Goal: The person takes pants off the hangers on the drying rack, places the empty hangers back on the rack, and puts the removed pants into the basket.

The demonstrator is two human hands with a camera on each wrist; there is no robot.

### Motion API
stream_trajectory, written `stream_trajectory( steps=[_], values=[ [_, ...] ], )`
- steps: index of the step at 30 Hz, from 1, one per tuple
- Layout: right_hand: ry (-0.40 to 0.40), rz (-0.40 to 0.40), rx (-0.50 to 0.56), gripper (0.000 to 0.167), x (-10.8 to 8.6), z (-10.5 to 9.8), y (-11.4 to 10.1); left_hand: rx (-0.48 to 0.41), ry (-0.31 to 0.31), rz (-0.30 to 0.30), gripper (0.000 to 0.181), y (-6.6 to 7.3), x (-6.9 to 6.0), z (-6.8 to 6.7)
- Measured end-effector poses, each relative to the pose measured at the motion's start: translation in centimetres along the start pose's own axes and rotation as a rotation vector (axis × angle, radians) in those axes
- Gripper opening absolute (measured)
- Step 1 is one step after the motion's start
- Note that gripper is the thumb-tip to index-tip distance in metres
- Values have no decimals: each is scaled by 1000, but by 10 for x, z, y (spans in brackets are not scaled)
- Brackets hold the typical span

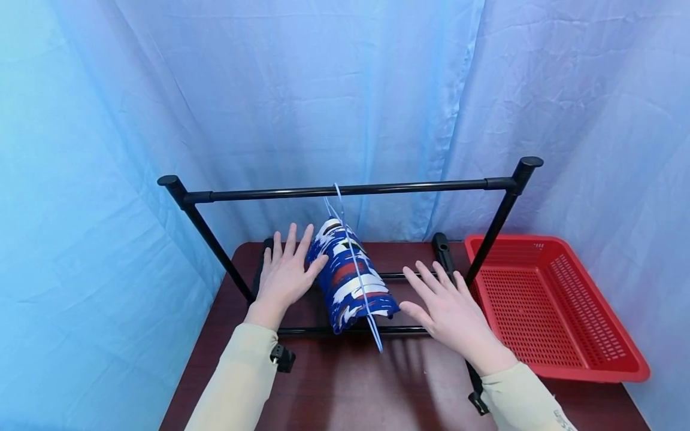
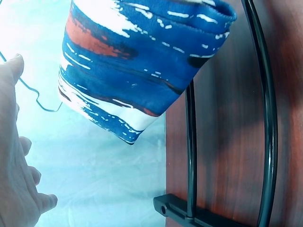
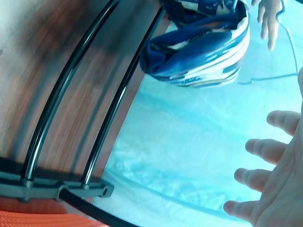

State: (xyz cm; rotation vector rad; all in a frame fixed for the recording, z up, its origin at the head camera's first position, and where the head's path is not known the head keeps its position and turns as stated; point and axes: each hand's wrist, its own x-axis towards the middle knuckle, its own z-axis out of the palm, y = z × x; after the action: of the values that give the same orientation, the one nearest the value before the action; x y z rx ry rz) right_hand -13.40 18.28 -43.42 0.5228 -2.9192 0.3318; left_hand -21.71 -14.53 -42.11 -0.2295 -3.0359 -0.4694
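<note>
A blue, white and red patterned cloth (image 1: 350,272) hangs folded on a thin light-blue wire hanger (image 1: 357,263), which hooks over the black rack's top bar (image 1: 404,188). On the cloth's left side is my left hand (image 1: 287,270), fingers spread and straight, its thumb close to the fabric; whether they touch cannot be told. My right hand (image 1: 450,311) is held apart from the cloth on its right, fingers spread, holding nothing. The left wrist view shows the cloth (image 2: 128,61) beyond my left fingers; in the right wrist view it (image 3: 203,52) hangs apart from my right hand (image 3: 279,179).
A red perforated basket (image 1: 539,311) sits on the dark red table (image 1: 345,383) at the right, beside the rack's right post (image 1: 493,230). The left post (image 1: 212,242) rises near my left forearm. Blue curtains (image 1: 323,90) surround the table's back and sides.
</note>
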Motion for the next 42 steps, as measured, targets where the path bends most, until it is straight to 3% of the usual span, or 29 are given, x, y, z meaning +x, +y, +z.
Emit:
stream_trajectory(
  steps=[10, 20, 31, 42],
  values=[
    [-19, -109, 11, 79, 1, 7, -28, -21, -9, 5, 82, 2, 0, 2],
    [-65, -167, 48, 85, -2, 13, -48, -48, 30, 41, 80, 9, 1, -1],
    [-62, -205, 39, 84, -5, 19, -54, -32, 52, 124, 79, 18, 6, -10],
    [-72, -222, 10, 76, -6, 21, -54, -9, 54, 156, 80, 19, 11, -15]
  ],
)
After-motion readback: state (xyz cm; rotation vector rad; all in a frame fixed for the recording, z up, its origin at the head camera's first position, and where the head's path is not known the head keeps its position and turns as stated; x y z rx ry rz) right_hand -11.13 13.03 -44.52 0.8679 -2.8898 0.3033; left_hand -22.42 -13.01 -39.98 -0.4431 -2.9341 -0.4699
